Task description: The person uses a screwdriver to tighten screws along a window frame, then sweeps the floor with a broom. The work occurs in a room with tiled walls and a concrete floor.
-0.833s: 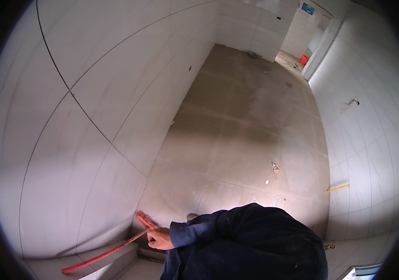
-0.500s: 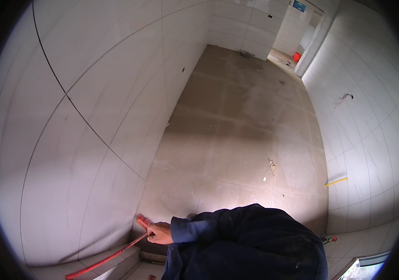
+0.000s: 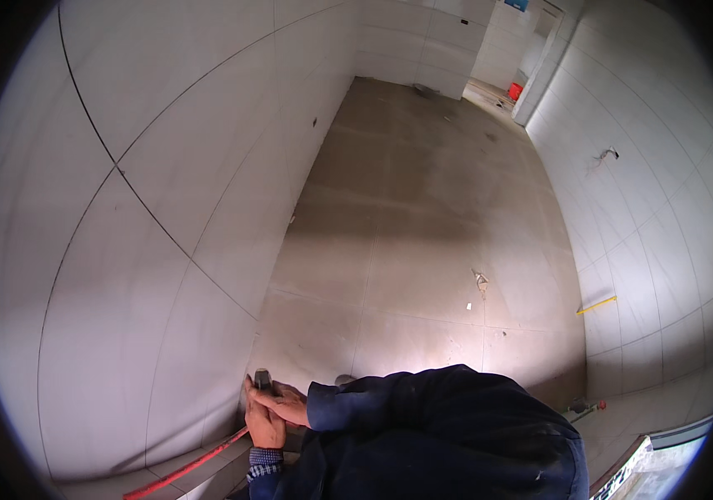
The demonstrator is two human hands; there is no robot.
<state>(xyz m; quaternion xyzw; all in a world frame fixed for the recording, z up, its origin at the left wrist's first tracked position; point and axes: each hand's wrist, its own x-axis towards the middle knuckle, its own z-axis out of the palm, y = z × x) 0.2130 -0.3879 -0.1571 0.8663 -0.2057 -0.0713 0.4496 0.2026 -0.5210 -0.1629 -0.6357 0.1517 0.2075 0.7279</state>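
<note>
At the foot of the left wall my two hands are together. My left hand (image 3: 265, 430), with a checked cuff, reaches up from below, fingers bent around the side of a small dark tool with a grey blunt end (image 3: 264, 379). From the right, in a dark blue sleeve, my right hand (image 3: 291, 407) crosses against it, closed about the same tool. The tool's lower part is hidden by the fingers, so its kind is unclear. A long red rod (image 3: 186, 467) slants up along the ledge and ends from sight beside my left hand; its upper end is covered.
A pale tiled ledge (image 3: 107, 487) runs below the marbled left wall (image 3: 148, 275). Small scraps (image 3: 480, 283) lie on the brown-grey floor (image 3: 423, 242). A yellow strip (image 3: 596, 305) sticks out at the right wall. Far off, a red bucket (image 3: 515, 91) stands by the doorway.
My left hand has come into view beside the right. The red rod's red head, earlier next to my right hand, is now hidden, and the grey-ended tool has appeared. The view has shifted slightly.
</note>
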